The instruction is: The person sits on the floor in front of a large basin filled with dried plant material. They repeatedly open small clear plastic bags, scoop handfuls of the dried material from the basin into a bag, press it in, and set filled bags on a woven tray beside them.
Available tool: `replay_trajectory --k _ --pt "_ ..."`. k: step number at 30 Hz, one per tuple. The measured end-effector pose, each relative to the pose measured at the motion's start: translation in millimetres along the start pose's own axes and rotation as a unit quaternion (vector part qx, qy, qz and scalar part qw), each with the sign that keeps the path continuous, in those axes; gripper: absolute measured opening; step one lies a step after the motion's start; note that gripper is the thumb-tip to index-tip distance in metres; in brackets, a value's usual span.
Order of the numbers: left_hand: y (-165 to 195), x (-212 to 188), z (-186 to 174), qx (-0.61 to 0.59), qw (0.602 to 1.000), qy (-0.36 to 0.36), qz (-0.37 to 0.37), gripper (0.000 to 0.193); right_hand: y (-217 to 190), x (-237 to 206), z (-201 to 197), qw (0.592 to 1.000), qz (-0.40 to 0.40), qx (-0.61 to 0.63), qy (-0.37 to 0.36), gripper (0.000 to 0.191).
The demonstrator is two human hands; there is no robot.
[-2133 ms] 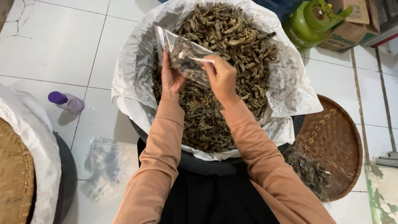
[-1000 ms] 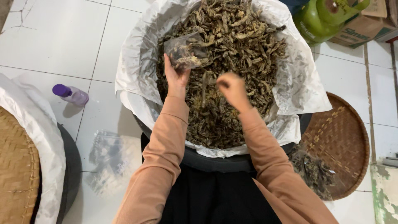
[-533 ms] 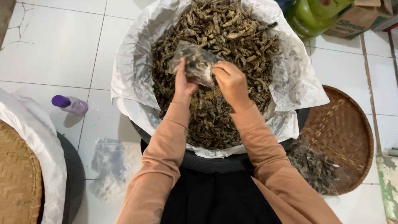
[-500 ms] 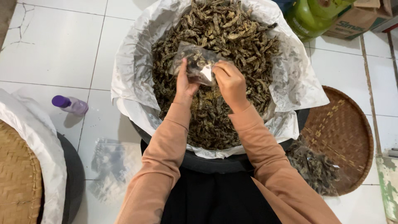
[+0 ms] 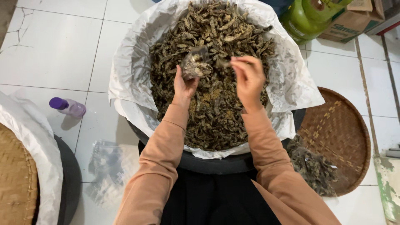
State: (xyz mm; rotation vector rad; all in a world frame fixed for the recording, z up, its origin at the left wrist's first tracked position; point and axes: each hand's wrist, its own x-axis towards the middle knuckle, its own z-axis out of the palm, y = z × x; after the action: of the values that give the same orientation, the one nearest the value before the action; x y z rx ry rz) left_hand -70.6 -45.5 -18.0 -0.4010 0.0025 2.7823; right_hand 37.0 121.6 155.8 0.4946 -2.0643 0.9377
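Note:
A big black basin [image 5: 216, 164] lined with white paper [image 5: 129, 79] holds a heap of dark dried strips [image 5: 216, 108]. My left hand [image 5: 184, 85] grips a small clear plastic bag [image 5: 194, 63], partly filled with strips, above the heap. My right hand [image 5: 249, 79] hovers just right of the bag, fingers pinched on a few dried strips [image 5: 224, 63] near its mouth.
A round woven tray [image 5: 339, 133] at right carries a filled clear bag [image 5: 313, 166]. A pile of clear bags [image 5: 109, 166] lies on the white tiles at left, with a purple-capped bottle [image 5: 67, 106]. A paper-lined basket [image 5: 21, 171] sits far left; a green gas cylinder [image 5: 310, 16] stands behind.
My right hand has come away from the bag's mouth and now pinches a few strips beside it. The bag stays in my left hand above the heap.

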Motion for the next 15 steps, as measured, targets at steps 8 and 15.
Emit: replay_trajectory --k 8,15 --pt "-30.0 -32.2 26.0 0.054 0.997 -0.042 -0.028 0.047 -53.1 -28.0 -53.3 0.986 -0.016 0.024 0.164 0.011" --pt "-89.1 -92.6 56.9 0.025 0.995 -0.075 -0.065 0.051 -52.4 -52.0 -56.3 0.984 -0.066 -0.072 0.152 0.014"
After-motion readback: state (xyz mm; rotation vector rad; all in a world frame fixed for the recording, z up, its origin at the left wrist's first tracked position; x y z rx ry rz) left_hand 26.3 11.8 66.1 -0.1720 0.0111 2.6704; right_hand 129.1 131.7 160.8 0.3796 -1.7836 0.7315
